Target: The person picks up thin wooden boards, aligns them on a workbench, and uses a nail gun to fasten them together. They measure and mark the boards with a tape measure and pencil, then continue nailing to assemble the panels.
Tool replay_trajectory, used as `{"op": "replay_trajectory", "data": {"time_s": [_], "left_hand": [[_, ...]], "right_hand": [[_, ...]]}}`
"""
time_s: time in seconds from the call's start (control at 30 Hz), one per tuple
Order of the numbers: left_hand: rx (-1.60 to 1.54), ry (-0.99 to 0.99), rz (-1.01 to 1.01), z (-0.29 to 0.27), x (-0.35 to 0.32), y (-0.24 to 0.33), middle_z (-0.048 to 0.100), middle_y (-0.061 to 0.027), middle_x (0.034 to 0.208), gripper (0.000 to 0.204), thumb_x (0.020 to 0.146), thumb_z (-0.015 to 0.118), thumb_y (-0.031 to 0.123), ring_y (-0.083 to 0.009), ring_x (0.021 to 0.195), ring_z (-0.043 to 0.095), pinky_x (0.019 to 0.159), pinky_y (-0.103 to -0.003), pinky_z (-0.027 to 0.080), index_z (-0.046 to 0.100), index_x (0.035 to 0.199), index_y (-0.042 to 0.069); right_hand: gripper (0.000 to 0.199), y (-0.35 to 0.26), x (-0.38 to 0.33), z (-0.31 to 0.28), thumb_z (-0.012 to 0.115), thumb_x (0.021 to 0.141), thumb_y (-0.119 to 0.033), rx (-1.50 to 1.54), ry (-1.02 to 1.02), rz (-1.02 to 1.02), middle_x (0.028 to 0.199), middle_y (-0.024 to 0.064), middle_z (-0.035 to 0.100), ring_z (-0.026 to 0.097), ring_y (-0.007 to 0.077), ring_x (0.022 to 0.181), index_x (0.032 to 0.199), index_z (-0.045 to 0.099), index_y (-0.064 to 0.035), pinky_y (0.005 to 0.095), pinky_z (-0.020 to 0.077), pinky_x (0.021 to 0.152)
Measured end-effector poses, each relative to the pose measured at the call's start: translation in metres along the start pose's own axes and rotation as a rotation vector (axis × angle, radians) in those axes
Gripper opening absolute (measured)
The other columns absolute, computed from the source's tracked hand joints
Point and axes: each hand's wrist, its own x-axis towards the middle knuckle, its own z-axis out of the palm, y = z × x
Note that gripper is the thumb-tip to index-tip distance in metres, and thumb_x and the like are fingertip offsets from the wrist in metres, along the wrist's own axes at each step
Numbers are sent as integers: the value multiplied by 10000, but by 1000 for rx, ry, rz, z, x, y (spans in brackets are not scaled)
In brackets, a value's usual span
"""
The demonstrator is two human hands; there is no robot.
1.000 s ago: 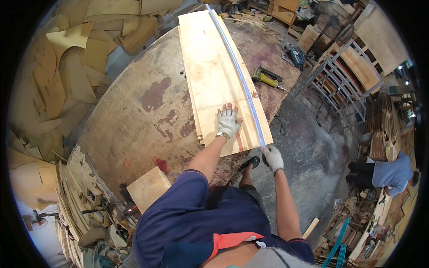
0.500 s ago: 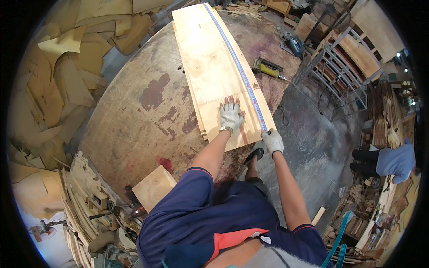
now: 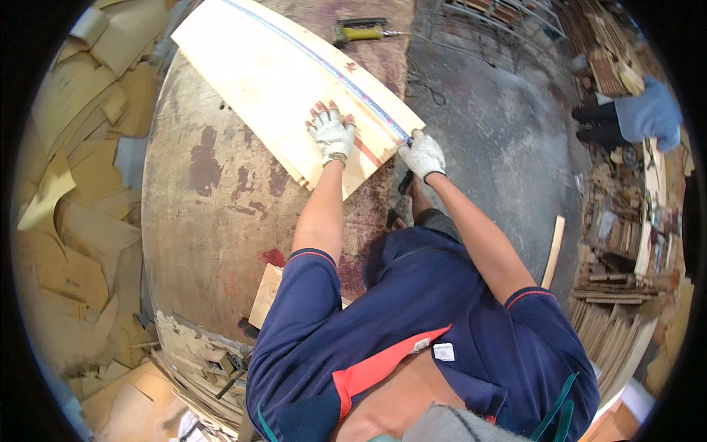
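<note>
My left hand [image 3: 331, 135], fingers spread wide, is resting on the long pale wooden board [image 3: 272, 81] atop the scuffed brown worktop [image 3: 217, 243]. At the board's near right corner, my curled right hand [image 3: 423, 155] is pinching the flat blue tape [image 3: 349, 83]. I'm measuring, I think; next is needing stillness.

- Dark blue shirt [image 3: 398, 295], short sleeves [image 3: 302, 283], at the bottom middle
- Thin red lines [image 3: 532, 292] near the sleeve ends
- Bright red-orange strip [image 3: 368, 372] by the open neck
- Little white patch [image 3: 444, 351]
- Whitish gloves [image 3: 336, 140], fingertips poking out of the left one
- Dark shorts [image 3: 438, 222]
</note>
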Motion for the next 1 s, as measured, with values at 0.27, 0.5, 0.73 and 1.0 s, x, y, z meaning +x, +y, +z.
{"op": "replay_trajectory", "data": {"time_s": [0.27, 0.5, 0.73, 1.0], "left_hand": [[53, 29, 19, -1, 1, 0, 282, -235, 1644, 743, 1001, 417, 571, -431, 1529, 226, 1214, -647, 104, 363, 1582, 111], [31, 49, 38, -3, -1, -1, 290, -241, 1638, 750, 999, 423, 573, -436, 1526, 229, 1216, -643, 107, 360, 1580, 103], [54, -1, 29, -5, 0, -1, 283, -238, 1642, 751, 995, 430, 573, -440, 1522, 233, 1219, -638, 111, 366, 1575, 100], [39, 29, 29, -5, 0, -1, 285, -241, 1640, 748, 990, 441, 572, -443, 1521, 237, 1217, -641, 109, 377, 1569, 103]], "right_hand": [[433, 23, -20, 5, 661, 896, -439, 17, -32, 83, 1086, 247, 688, 666, 422, 1051, 1107, 659, -61, 505, 535, 896], [444, 25, -23, 8, 668, 902, -454, -5, 20, 106, 1110, 241, 675, 664, 427, 1048, 1145, 649, -83, 516, 533, 887], [464, 31, -15, 9, 669, 917, -454, -39, 45, 116, 1120, 240, 662, 662, 428, 1056, 1200, 632, -88, 514, 532, 886], [480, 30, -16, 12, 667, 917, -451, -55, 58, 125, 1152, 233, 649, 660, 428, 1063, 1238, 620, -97, 512, 535, 882]]}}
